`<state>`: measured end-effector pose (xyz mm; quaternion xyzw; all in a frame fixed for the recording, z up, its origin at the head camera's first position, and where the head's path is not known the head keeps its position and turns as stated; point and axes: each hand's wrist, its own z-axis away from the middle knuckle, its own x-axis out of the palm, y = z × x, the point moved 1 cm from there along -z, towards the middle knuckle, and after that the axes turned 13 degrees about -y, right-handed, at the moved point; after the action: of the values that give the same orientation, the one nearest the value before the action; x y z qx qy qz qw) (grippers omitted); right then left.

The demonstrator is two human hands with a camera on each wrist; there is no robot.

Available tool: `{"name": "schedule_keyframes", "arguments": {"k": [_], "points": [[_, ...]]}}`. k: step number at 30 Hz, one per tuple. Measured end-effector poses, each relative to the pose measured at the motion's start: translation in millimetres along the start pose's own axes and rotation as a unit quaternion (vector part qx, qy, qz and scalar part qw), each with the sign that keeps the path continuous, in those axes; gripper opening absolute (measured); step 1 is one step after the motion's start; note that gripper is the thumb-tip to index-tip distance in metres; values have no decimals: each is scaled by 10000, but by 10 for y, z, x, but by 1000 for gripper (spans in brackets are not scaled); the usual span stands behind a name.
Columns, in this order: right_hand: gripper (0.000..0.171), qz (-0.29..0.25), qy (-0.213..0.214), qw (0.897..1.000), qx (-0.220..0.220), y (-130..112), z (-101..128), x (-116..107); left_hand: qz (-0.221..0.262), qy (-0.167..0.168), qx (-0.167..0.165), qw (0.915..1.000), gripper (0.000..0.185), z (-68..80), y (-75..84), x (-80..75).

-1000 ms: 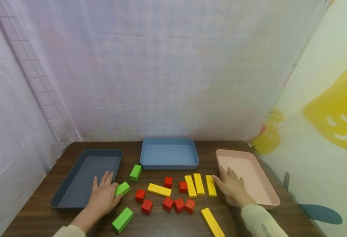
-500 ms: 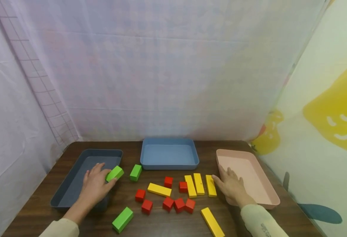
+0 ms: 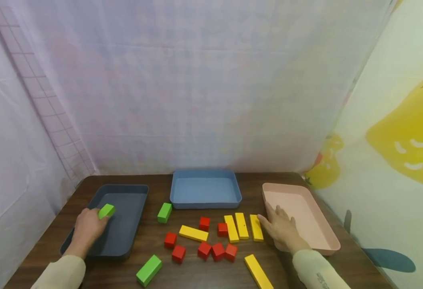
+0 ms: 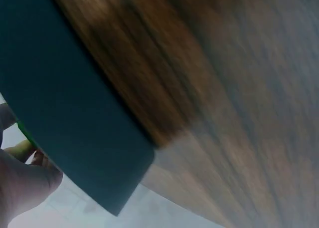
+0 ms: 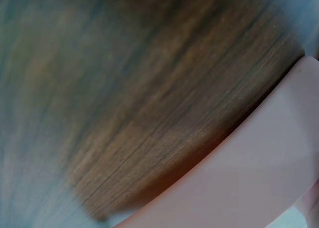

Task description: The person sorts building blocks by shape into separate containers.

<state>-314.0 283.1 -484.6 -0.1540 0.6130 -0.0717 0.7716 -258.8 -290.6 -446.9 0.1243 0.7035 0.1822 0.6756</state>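
Left hand (image 3: pixel 86 226): fingers curl round a small green block (image 3: pixel 106 210), held over the near-left part of the dark grey tray (image 3: pixel 139 190). Risk: a loose grip could drop the block onto the rim, sending it out onto the table (image 3: pixel 197 277). Block: short, bright green, smooth, tilted. Right hand (image 3: pixel 281 228): fingers relaxed, spread, resting at the pink tray (image 3: pixel 335 241) rim.
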Motion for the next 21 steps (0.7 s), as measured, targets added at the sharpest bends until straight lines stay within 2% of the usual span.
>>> {"name": "schedule_keyframes", "arguments": {"k": [4,10,16,21], "points": [[80,34,7,10000,-18,2,6,7,-74,-162,-212,9996,42,-24,-48,31],[80,-7,42,10000,-71,-11,21,-9,-103,-235,-239,9994,42,-25,-49,78],[80,-1,-11,10000,-51,-23,29,-14,-149,-64,-167,9997,39,-43,-19,122],[79,15,-3,10000,-43,-24,38,-7,-260,-444,-238,9984,37,-45,-28,156]]}}
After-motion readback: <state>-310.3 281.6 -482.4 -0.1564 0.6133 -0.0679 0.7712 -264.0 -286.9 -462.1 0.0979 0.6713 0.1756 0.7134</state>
